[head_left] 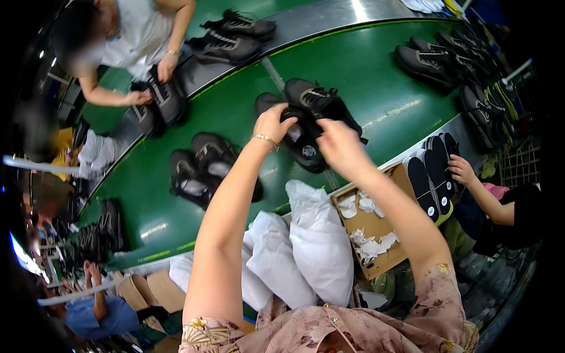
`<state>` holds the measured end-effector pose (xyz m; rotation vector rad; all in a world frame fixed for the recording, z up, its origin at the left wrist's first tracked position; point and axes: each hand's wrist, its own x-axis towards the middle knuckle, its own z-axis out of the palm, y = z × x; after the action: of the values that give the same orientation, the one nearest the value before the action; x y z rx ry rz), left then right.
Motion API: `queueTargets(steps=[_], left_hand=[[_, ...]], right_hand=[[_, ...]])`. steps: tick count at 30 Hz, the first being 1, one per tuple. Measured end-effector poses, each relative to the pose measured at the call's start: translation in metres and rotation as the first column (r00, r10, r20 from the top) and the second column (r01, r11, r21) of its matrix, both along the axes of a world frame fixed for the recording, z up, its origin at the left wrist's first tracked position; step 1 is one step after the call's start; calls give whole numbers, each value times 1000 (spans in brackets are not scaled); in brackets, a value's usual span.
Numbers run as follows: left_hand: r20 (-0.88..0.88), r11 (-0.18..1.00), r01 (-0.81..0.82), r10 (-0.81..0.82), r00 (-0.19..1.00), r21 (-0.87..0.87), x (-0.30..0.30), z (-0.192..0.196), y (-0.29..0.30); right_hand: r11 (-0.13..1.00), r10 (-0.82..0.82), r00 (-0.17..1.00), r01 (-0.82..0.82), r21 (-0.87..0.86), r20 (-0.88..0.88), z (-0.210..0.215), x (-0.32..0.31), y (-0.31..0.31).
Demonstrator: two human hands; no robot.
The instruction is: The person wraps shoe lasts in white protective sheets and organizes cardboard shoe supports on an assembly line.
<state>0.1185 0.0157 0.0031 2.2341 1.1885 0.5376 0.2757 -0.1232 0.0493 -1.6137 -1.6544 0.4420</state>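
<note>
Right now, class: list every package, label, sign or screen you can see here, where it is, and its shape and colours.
Carton: open brown box right of the white bags, holding crumpled white paper.
Bags: plump white sacks, below the green belt, between the person's arms.
Flat cartons: tan, folded, lower left.
Insole labels: small round pale marks on black insoles, right.
No signs or screens show.

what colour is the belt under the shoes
Green belt, seen in the head view.

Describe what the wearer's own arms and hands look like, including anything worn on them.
Both forearms are bare. Short sleeves of beige-pink fabric with a darker floral print cover the upper arms, with yellow flowers near the hems. The left hand has a thin silver bracelet at the wrist. The right hand wears nothing visible; no gloves.
</note>
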Motion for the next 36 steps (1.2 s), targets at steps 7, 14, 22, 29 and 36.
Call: queueTargets(steps=[7,14,22,29,36], left_hand=[[285,962,-178,115,952,206,-123,137,-73],[645,819,-562,365,671,120,-353,217,-215],[308,377,-858,911,275,-350,-455,24,-408],[163,184,-654,982,94,-734,-438,-78,-420],[261,226,-288,961,-88,-931,-435,-100,-399]], right_hand=[[996,-55,977,40,-74,-208,106,-16,-77],[913,343,859,-400,-79,-381,128,-220,-167],[828,509,848,-530,-184,-151,-38,-430,-248],[881,404,908,-419,-222,-112,-101,-481,-248],[879,291,923,-362,-311,-253,-73,-462,-243]])
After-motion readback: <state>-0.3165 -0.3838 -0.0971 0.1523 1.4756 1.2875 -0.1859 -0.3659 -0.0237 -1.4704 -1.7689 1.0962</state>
